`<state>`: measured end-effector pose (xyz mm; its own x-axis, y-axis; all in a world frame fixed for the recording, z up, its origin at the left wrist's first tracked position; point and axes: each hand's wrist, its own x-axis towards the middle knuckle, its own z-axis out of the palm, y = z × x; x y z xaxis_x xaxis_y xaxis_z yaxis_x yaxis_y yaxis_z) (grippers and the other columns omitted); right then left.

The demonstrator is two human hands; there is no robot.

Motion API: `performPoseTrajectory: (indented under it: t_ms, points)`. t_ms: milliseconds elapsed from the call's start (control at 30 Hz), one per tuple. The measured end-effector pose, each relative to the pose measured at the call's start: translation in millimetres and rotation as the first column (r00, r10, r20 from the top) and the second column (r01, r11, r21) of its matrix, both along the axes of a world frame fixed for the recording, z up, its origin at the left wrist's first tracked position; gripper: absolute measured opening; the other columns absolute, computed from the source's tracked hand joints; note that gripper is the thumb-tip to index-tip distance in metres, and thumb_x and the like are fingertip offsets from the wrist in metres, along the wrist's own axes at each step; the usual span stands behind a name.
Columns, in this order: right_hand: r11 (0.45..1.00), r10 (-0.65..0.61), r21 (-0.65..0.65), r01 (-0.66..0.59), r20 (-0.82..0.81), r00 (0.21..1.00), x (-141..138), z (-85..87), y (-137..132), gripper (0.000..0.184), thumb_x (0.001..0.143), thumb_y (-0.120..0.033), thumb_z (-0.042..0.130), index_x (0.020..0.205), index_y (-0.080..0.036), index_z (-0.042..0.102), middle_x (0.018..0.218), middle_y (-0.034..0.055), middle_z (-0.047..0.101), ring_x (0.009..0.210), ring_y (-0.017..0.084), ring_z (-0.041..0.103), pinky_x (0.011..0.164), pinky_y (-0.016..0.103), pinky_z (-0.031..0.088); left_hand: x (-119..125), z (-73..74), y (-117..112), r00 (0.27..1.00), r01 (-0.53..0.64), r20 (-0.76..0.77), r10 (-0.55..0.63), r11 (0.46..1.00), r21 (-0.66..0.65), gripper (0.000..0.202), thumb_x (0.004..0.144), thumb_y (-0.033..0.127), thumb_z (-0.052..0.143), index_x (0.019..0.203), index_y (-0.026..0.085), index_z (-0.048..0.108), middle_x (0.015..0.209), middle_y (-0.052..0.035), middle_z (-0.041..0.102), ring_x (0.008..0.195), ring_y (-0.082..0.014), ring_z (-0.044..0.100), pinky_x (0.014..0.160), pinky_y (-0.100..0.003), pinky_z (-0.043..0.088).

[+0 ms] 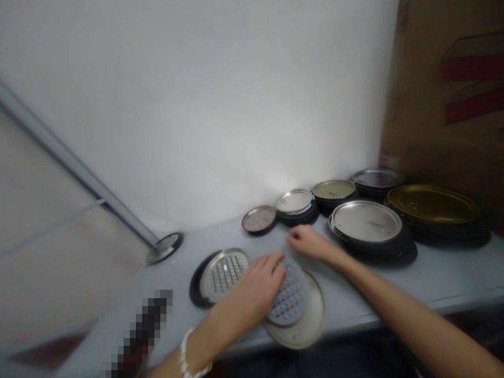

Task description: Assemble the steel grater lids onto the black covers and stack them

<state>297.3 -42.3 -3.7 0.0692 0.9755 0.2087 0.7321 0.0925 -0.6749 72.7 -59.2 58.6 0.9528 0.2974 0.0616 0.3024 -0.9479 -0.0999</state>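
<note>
The left forearm (185, 352) enters from the lower edge, a white beaded bracelet (188, 357) at the wrist. The left hand (252, 291) lies over a grey perforated disc (290, 295), fingers draped across it and not clenched; whether it is actually grasping the disc cannot be determined. The disc sits tilted on a plain round metal lid (309, 328), overlapping it, near the front edge of a grey shelf (394, 283). The right hand (309, 242), reaching in from the lower right, has loosely curled fingers and holds nothing visible; its fingertips (291, 239) are just beside the disc's upper edge, contact unconfirmed. Left of the hands, a perforated grater plate (224, 275) rests on a black ring (196, 286). A smaller perforated disc (163, 248) lies at the far left corner. Along the wall stand stacked lids: a small silver one (259, 219), a silver stack (294, 202), a green-gold stack (334, 190), a grey stack (378, 178), a large silver stack (366, 221) and a large gold stack (433, 203). A pixelated patch (138, 336) obscures an item on the shelf. Brown cardboard (444, 94) with red markings stands at right.
</note>
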Motion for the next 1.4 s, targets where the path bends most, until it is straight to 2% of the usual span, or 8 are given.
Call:
performPoseTrajectory:
  t_ms: [100, 267, 467, 600, 800, 1000, 1167, 1400]
  points:
    - [0.976, -0.168, 0.131, 0.176, -0.069, 0.983, 6, 4.0, 3, 0.031, 0.09, -0.027, 0.052, 0.063, -0.016, 0.063, 0.063, 0.0024, 0.063, 0.061, 0.015, 0.053, 0.058, 0.026, 0.029, 5, -9.2, 0, 0.997, -0.02, -0.074, 0.023, 0.999, 0.04, 0.041, 0.082, -0.007, 0.043, 0.114, 0.015, 0.053, 0.14, -0.0141, 0.051, 0.127, -0.0284, 0.051, 0.105, -0.045, 0.047]
    - [0.951, -0.214, 0.193, 0.243, -0.157, 0.964, 7, 10.2, 1, 0.036, 0.09, -0.034, 0.051, 0.058, -0.019, 0.055, 0.057, 0.0002, 0.057, 0.057, 0.015, 0.049, 0.057, 0.026, 0.028, 11, -15.4, -2, 0.994, -0.011, -0.11, 0.011, 1.0, 0.003, 0.031, 0.088, -0.003, 0.043, 0.11, 0.017, 0.053, 0.132, -0.0129, 0.053, 0.117, -0.0262, 0.055, 0.101, -0.043, 0.048]
    - [0.941, -0.22, 0.221, 0.258, -0.183, 0.958, 4, 8.7, 0, 0.038, 0.089, -0.037, 0.051, 0.056, -0.02, 0.05, 0.056, -0.0001, 0.055, 0.056, 0.014, 0.048, 0.056, 0.027, 0.027, 12, -14.9, -7, 0.993, 0.007, -0.117, -0.009, 1.0, -0.019, 0.017, 0.096, 0.008, 0.042, 0.106, 0.017, 0.054, 0.12, -0.0112, 0.056, 0.106, -0.0256, 0.056, 0.095, -0.043, 0.05]
    - [0.939, -0.22, 0.223, 0.262, -0.194, 0.956, 4, 8.5, 0, 0.038, 0.089, -0.037, 0.052, 0.055, -0.021, 0.049, 0.055, -0.0007, 0.054, 0.056, 0.014, 0.047, 0.055, 0.027, 0.027, 12, -14.2, -8, 0.993, -0.009, -0.116, 0.006, 0.999, -0.03, 0.017, 0.098, 0.011, 0.04, 0.105, 0.017, 0.055, 0.118, -0.0112, 0.056, 0.104, -0.0254, 0.057, 0.093, -0.043, 0.051]
    - [0.943, -0.192, 0.233, 0.235, -0.194, 0.962, 4, 5.4, 2, 0.038, 0.089, -0.038, 0.051, 0.055, -0.021, 0.048, 0.054, -0.0019, 0.051, 0.055, 0.014, 0.044, 0.055, 0.027, 0.026, 15, -10.2, -12, 0.995, 0.01, -0.098, -0.018, 0.997, -0.083, 0.017, 0.099, 0.011, 0.042, 0.106, 0.017, 0.056, 0.122, -0.0104, 0.057, 0.109, -0.0241, 0.056, 0.098, -0.041, 0.049]
    - [0.942, -0.185, 0.242, 0.231, -0.199, 0.962, 5, 4.1, 3, 0.039, 0.089, -0.04, 0.05, 0.055, -0.021, 0.047, 0.054, -0.0024, 0.049, 0.054, 0.013, 0.043, 0.055, 0.027, 0.024, 17, -13.0, -11, 0.996, 0.032, -0.076, -0.041, 0.993, -0.112, 0.017, 0.098, 0.012, 0.043, 0.107, 0.017, 0.056, 0.127, -0.0105, 0.056, 0.114, -0.0231, 0.055, 0.108, -0.042, 0.044]
    - [0.942, -0.178, 0.246, 0.227, -0.204, 0.963, 4, 4.1, 2, 0.038, 0.089, -0.039, 0.05, 0.056, -0.02, 0.049, 0.055, -0.0021, 0.051, 0.055, 0.013, 0.043, 0.055, 0.027, 0.025, 18, -15.3, -8, 0.996, 0.045, -0.072, -0.052, 0.995, -0.092, 0.017, 0.097, 0.012, 0.045, 0.108, 0.015, 0.057, 0.122, -0.0111, 0.057, 0.123, -0.0263, 0.048, 0.107, -0.042, 0.045]
    - [0.944, -0.186, 0.239, 0.229, -0.189, 0.964, 3, 6.0, 1, 0.037, 0.09, -0.037, 0.052, 0.058, -0.019, 0.053, 0.056, -0.0015, 0.055, 0.055, 0.013, 0.044, 0.056, 0.027, 0.026, 19, -13.8, -10, 0.997, 0.033, -0.068, -0.043, 0.989, -0.145, 0.016, 0.097, 0.012, 0.045, 0.105, 0.016, 0.058, 0.118, -0.0097, 0.058, 0.117, -0.0241, 0.051, 0.106, -0.042, 0.046]
